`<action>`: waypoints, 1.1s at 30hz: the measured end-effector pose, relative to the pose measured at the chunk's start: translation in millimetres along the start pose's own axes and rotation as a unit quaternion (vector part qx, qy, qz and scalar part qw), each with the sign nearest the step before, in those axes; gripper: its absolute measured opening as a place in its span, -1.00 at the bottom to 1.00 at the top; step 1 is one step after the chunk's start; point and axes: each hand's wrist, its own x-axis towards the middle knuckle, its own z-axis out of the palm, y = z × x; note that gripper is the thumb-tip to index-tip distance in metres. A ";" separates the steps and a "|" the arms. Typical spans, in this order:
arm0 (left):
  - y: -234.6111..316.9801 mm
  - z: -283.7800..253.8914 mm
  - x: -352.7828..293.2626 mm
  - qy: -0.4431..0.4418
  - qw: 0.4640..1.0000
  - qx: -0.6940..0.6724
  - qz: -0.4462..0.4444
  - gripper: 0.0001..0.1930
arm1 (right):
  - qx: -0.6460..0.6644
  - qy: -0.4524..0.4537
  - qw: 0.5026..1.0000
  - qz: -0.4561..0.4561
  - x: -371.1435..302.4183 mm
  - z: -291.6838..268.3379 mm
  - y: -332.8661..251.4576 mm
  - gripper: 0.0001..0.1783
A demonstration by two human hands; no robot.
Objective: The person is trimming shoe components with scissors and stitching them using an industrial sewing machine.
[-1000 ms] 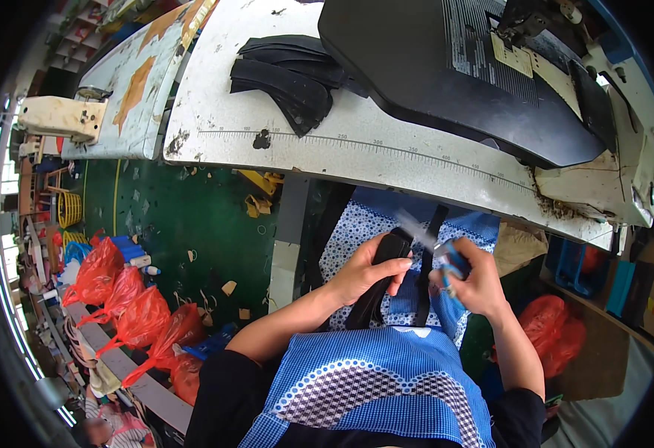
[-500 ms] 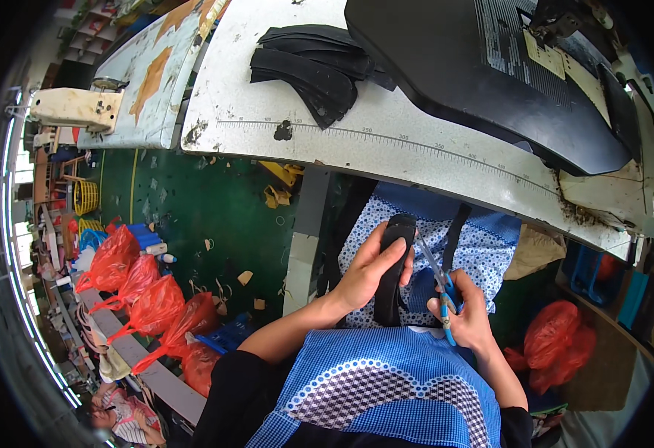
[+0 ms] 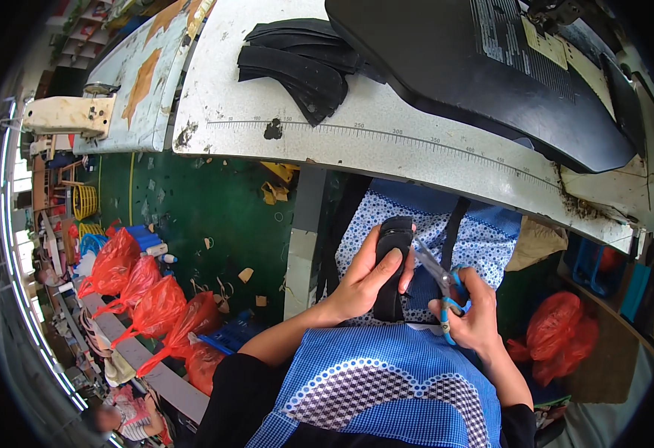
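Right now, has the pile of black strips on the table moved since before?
No, the pile of black strips still lies just beside the table's dark patch.

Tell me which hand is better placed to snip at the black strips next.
Probably the right hand: it holds the blue-handled scissors, blades pointing toward the black strips, while the left hand is busy gripping those strips.

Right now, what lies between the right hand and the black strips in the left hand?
The scissor blades, with dotted cloth behind them, as the head view shows.
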 end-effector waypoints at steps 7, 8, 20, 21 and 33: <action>2.9 2.0 -2.2 0.004 0.999 -0.044 0.002 -0.54 | 0.030 -0.023 0.999 0.039 3.1 4.3 -6.6 -0.54; 1.7 1.1 -2.4 0.002 0.999 -0.035 0.008 -0.53 | 0.031 -0.023 0.999 0.039 4.1 3.6 -6.8 -0.54; 5.3 3.5 -0.9 -0.003 0.999 0.022 0.028 -0.54 | 0.020 -0.068 0.997 0.005 19.5 -0.6 -16.7 -0.47; 5.3 3.3 -1.1 -0.004 0.999 0.022 0.028 -0.54 | 0.034 -0.070 0.997 0.000 19.5 1.0 -15.5 -0.46; 1.3 2.7 -2.5 0.006 0.999 0.031 0.028 -0.51 | 0.062 -0.106 0.990 0.070 13.8 1.5 -12.0 -0.47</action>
